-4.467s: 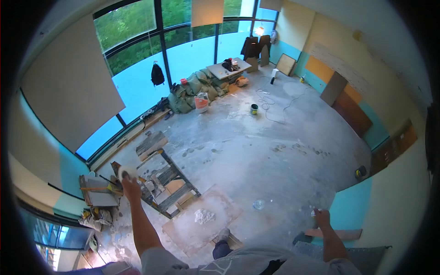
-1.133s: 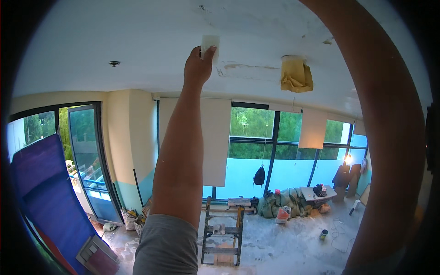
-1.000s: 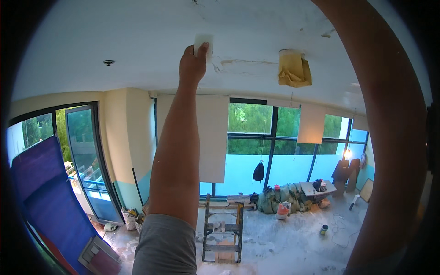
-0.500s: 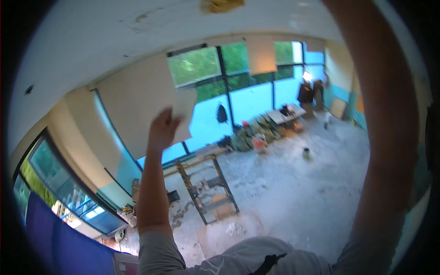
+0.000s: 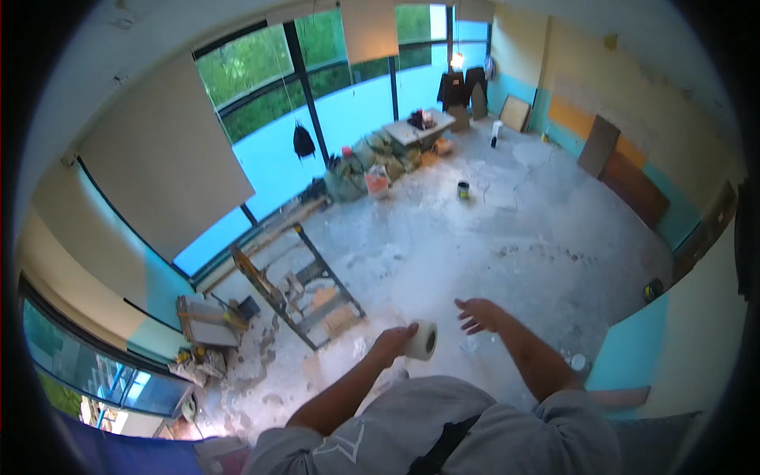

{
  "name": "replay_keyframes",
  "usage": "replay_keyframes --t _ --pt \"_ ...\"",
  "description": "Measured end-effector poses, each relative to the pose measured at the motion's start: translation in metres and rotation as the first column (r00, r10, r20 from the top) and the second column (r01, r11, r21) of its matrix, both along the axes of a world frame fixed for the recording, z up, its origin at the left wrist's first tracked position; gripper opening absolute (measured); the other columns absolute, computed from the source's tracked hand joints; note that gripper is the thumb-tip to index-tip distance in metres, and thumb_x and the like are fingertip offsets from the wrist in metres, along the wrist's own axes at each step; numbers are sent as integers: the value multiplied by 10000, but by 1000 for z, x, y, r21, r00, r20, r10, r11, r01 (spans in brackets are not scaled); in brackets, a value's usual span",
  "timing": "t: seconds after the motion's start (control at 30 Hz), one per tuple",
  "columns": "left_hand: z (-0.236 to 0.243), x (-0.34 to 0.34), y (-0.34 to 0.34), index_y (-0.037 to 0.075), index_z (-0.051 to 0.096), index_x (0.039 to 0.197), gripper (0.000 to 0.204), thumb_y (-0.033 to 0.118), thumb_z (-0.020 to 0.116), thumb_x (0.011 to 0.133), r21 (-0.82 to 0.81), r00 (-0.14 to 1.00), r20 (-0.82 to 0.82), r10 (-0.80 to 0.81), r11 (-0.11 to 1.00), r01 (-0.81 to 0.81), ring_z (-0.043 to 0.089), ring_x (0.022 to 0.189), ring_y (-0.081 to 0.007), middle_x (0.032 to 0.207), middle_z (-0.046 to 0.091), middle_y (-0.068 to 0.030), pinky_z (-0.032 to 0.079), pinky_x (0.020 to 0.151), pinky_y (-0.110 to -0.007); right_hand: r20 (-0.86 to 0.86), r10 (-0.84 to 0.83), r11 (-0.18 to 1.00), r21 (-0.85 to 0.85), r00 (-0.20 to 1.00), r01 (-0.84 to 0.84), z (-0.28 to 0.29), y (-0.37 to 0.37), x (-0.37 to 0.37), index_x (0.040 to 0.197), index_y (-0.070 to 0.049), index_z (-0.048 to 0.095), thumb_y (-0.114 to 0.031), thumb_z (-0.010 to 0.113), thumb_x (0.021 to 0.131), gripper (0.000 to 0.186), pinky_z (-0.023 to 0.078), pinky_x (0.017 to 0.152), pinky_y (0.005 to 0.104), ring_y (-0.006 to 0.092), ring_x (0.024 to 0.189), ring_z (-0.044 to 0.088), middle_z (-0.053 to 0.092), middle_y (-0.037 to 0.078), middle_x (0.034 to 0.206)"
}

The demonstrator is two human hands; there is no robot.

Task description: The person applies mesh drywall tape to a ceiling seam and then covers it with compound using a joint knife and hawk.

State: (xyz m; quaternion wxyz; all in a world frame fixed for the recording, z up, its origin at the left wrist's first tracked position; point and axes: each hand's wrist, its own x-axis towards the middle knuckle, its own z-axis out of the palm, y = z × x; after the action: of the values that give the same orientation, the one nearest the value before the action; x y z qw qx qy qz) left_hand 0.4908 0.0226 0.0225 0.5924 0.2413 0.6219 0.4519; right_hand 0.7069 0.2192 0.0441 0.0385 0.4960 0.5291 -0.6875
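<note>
A roll of whitish tape [image 5: 422,340] is gripped at its left side by my left hand [image 5: 393,343], the thumb resting over its edge. The dark hole of its core faces right. To the right of the roll, apart from it, my right hand [image 5: 480,315] is held out with its fingers spread and nothing in them. Both hands are at about chest height, high above the dusty floor.
A stepladder [image 5: 332,309] stands ahead to the left. Filled sacks [image 5: 344,180] and a pale board [image 5: 419,127] lie along the windows. A small can [image 5: 463,189] sits on the floor. Brown panels [image 5: 633,186] lean on the right wall.
Both arms have come down from being raised, the right one from overhead. My view has tilted down and turned right. The tape roll now shows clearly in my left hand.
</note>
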Motion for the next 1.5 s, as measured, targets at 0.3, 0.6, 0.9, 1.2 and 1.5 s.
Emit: replay_keyframes --t 0.3,0.6,0.9,1.2,1.5 --pt "17 10 36 -59 648 1018 596 527 581 933 -53 951 -93 -295 955 291 600 759 -164 881 654 -101 485 669 -308 -301 -375 924 -191 877 330 0 -76 -18 1238 -18 523 -481 662 889 596 581 722 332 182 771 646 595 103 1064" --pt "-11 1 37 -15 676 954 608 583 572 916 -154 968 83 -238 956 248 620 701 -180 842 659 -101 520 659 -326 -399 -271 860 309 876 407 0 -98 -42 1393 24 426 -242 704 880 641 594 707 353 220 872 676 632 176 1158" --pt "-28 -105 63 -5 605 1185 748 629 676 795 -100 685 -663 -303 942 320 607 1080 -381 1105 650 -241 463 952 -411 -271 -336 930 -248 902 272 17 -68 -45 1309 7 529 -120 642 883 458 569 816 380 244 994 647 613 145 1180" --pt "-53 -387 161 126 475 1378 549 257 616 864 -222 -59 -967 -246 936 -273 542 1152 -355 1379 494 -173 454 955 -468 -204 -532 784 -486 822 386 -10 -51 -18 1263 2 548 -112 632 887 402 553 852 409 254 1008 647 638 123 1147" --pt "-88 -507 176 185 415 1451 520 190 477 935 -203 -178 -936 -304 879 -432 453 1299 -385 1512 371 -132 346 1058 -544 -102 -635 678 -548 765 490 -48 -68 26 1235 -3 572 -108 624 898 357 552 876 435 275 1017 646 639 125 1142"
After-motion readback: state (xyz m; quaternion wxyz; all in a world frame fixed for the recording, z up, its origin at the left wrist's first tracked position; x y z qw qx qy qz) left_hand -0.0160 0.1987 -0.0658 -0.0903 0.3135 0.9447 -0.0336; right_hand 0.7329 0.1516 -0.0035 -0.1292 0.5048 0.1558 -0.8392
